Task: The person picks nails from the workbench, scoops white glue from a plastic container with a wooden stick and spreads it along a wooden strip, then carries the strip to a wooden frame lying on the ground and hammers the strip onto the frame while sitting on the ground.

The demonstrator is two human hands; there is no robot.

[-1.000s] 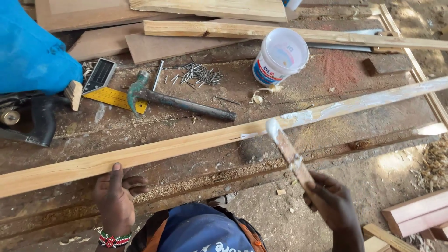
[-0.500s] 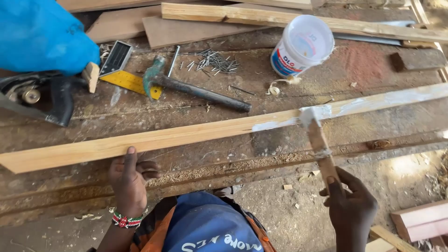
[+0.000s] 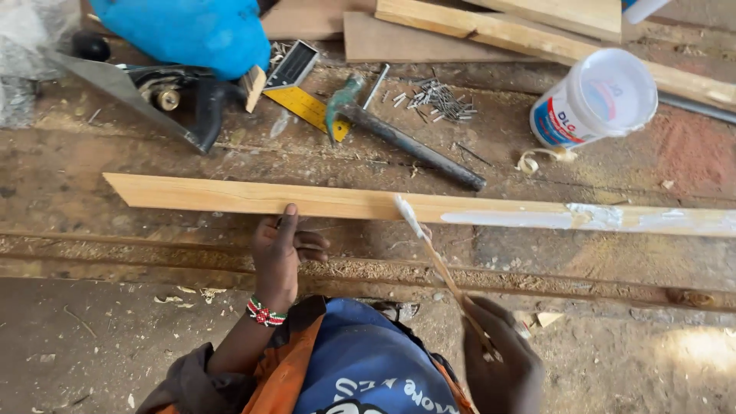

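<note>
Since half a second ago the stick's (image 3: 433, 249) tip has slid left along the wooden strip (image 3: 322, 201), so the white glue (image 3: 537, 218) now sits to its right. My right hand (image 3: 498, 356) is clenched around the stick; my left hand (image 3: 282, 253) pins the strip's near edge on the workbench (image 3: 115, 245). Hammer (image 3: 399, 138) and glue tub (image 3: 594, 100) lie behind it.

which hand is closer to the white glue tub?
Right. The right hand sits below the plank, holding the spreader stick, under the glue tub; the left hand grips the plank farther left.
</note>
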